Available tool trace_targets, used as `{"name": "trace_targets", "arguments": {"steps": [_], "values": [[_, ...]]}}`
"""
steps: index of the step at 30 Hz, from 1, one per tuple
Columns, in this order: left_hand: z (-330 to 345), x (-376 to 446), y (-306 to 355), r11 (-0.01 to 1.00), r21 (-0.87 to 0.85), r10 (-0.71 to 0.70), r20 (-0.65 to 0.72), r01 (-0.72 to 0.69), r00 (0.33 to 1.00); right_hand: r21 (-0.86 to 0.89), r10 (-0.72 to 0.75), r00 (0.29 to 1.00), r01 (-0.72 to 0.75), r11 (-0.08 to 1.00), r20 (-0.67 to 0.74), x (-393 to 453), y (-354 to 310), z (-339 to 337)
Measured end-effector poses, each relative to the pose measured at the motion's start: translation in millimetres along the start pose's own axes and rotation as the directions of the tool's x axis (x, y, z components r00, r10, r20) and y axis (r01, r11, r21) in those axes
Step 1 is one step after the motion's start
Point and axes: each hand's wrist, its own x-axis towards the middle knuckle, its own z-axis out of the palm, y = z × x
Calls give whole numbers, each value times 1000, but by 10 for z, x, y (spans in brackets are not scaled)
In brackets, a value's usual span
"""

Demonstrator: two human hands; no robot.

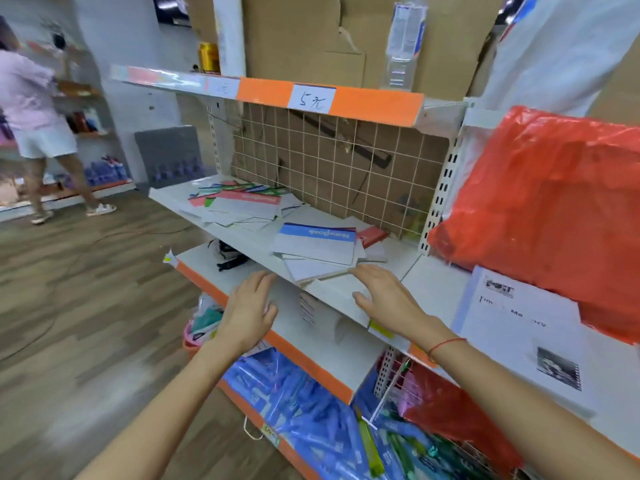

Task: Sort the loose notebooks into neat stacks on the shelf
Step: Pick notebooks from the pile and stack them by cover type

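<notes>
Both hands, left hand (250, 308) and right hand (384, 295), hover open-fingered, empty. Loose notebooks (317, 249) lie scattered on the white shelf (256, 233)

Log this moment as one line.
left hand: open, empty | right hand: open, by near loose paper notebooks | white metal shelf: unsorted

Shop aisle — price tag (311, 97) on shelf edge (374, 102), bagged stock (304, 414)

Price tag (311, 97) on shelf edge: "5元".
</notes>
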Motion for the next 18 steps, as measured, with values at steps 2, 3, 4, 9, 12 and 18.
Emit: {"name": "trace_targets", "arguments": {"steps": [2, 3, 4, 9, 12, 18], "values": [[-70, 120, -144, 1000, 22, -7, -1, 7, 1000, 14, -2, 1000, 2, 1000, 22, 239, -29, 57], [-101, 204, -220, 999, 32, -7, -18, 7, 1000, 21, -5, 1000, 5, 1000, 26, 366, -32, 82], [-134, 295, -293, 1000, 29, -8, -22, 9, 1000, 25, -10, 1000, 9, 1000, 22, 496, -31, 106], [-139, 842, -595, 998, 20, 55, 4, -55, 999, 29, 2, 999, -3, 1000, 44, 1097, -16, 196], [-93, 1187, -744, 997, 26, 76, 5, -76, 997, 32, 15, 999, -17, 999, 43, 1461, 30, 284], [80, 1708, -1111, 993, 14, 118, 76, -119, 990, -34, 150, 985, -147, 989, 91, 1869, 80, 473]]}}
